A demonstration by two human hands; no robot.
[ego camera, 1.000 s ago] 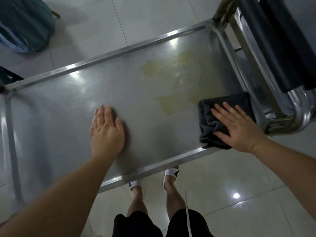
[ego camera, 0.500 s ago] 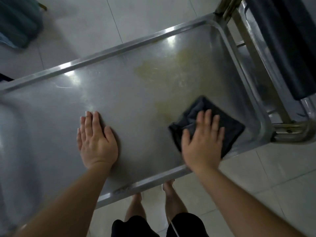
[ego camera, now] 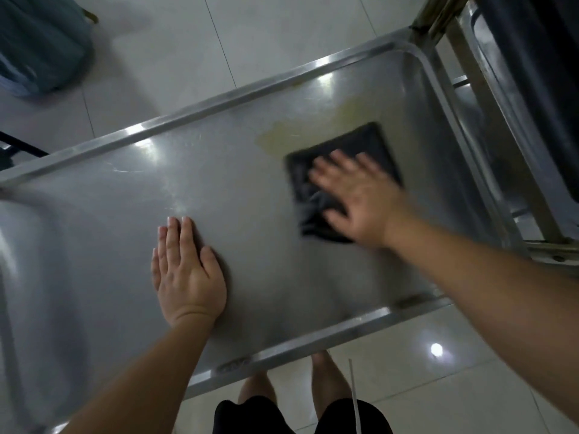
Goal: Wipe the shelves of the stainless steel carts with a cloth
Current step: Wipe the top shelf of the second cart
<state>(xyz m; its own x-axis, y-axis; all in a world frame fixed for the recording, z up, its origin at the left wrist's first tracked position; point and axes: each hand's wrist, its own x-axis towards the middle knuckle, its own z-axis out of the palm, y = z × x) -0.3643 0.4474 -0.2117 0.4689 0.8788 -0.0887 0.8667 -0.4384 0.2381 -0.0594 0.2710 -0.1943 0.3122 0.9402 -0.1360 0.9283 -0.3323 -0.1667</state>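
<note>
The stainless steel cart's top shelf [ego camera: 250, 189] fills the middle of the head view, with a raised rim all round. A yellowish stain [ego camera: 300, 133] lies on its far right part. A folded dark cloth [ego camera: 354, 148] lies on the shelf at the stain's near edge. My right hand [ego camera: 360, 195] presses flat on the cloth with fingers spread; it is blurred. My left hand [ego camera: 185, 270] rests flat on the bare shelf, fingers straight and together, well left of the cloth.
The cart's handle frame with a black padded bar [ego camera: 532, 73] rises at the right end. A blue-green bag [ego camera: 37, 42] lies on the tiled floor at the top left. My legs [ego camera: 326, 380] stand at the shelf's near rim.
My right hand has slid the cloth from the near right corner leftwards and then away from me, up to the stain. My left hand has stayed flat on the shelf.
</note>
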